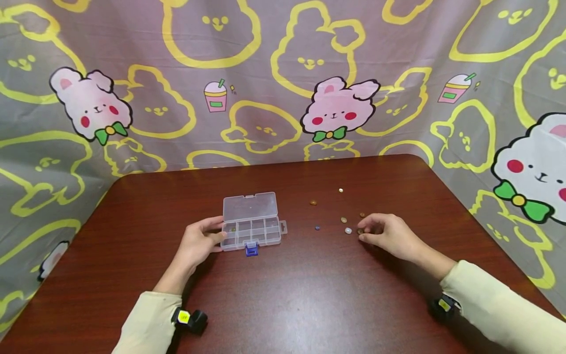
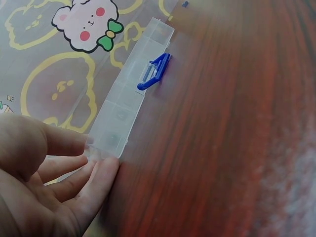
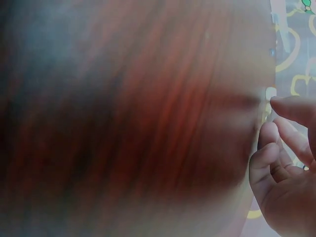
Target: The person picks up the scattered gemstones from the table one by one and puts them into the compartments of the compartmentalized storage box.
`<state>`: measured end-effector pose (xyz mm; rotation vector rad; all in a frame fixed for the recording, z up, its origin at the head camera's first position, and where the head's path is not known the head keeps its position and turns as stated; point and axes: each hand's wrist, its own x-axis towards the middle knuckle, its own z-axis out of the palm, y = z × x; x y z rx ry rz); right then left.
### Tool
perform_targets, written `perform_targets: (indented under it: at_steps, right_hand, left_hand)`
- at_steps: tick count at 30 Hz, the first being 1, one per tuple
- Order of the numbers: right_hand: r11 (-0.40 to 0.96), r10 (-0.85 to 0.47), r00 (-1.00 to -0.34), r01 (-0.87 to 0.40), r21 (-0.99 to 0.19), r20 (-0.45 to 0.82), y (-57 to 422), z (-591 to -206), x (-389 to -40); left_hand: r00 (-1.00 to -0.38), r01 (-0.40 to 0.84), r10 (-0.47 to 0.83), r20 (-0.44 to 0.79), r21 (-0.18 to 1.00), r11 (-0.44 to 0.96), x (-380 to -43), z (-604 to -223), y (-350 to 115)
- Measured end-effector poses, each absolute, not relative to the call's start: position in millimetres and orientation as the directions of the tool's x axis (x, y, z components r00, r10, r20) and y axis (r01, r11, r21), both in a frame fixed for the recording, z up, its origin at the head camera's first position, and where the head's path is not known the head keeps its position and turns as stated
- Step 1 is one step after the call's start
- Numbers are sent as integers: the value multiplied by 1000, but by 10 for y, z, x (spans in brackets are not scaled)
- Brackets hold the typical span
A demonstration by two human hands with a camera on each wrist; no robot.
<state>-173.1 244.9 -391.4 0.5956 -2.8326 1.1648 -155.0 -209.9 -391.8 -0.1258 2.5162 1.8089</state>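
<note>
A clear plastic compartment box (image 1: 250, 235) lies on the table with its lid (image 1: 249, 207) raised at the back and a blue latch (image 1: 251, 249) at the front. My left hand (image 1: 201, 239) grips its left end, thumb over the near corner and fingers behind and below. A small green piece (image 1: 233, 229) shows in a left compartment. On the right, my right hand (image 1: 391, 236) pinches a small dark brown stone (image 1: 360, 231) at the tabletop between thumb and index finger. A whitish stone (image 1: 348, 230) lies just left of those fingertips.
Several more small stones are scattered between box and right hand: an olive one (image 1: 343, 220), a brown one (image 1: 362, 215), a blue one (image 1: 317, 227), an amber one (image 1: 313, 202) and a pale one (image 1: 341, 190). A patterned curtain (image 1: 265, 98) hangs behind the dark wood table (image 1: 283, 300).
</note>
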Motion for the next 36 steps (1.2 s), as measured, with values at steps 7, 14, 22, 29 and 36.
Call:
perform_targets:
  at_steps: [7,14,22,29,36]
  right_hand:
    - [664,-337,-931,-342,-665,143,2466,-3929,-1776]
    - [671,-341,-932,-332,-663,122,2468,-3934,-1812]
    - [657,-364,-924,-346,-670,120,2470,-3922,-1823]
    - [668,-353,-931,-318,-673,89,2466,-3895,-1838]
    - [669,-360,-929,-322,-670,87,2460,-3893,-1846]
  left_hand:
    - [-995,-99,-47,-89,941,323,-1545,-3902,-2096]
    - [-996,-92,-47,-81,941,325,-1554,-3904,-2099]
    - [-995,-101,-47,-92,948,302,-1565,-3928,-2099]
    - [-994,-104,-52,-93,944,312,-1557,-3923,-2095]
    - [-995,-96,-52,-84,944,315,-1565,-3936,-2097]
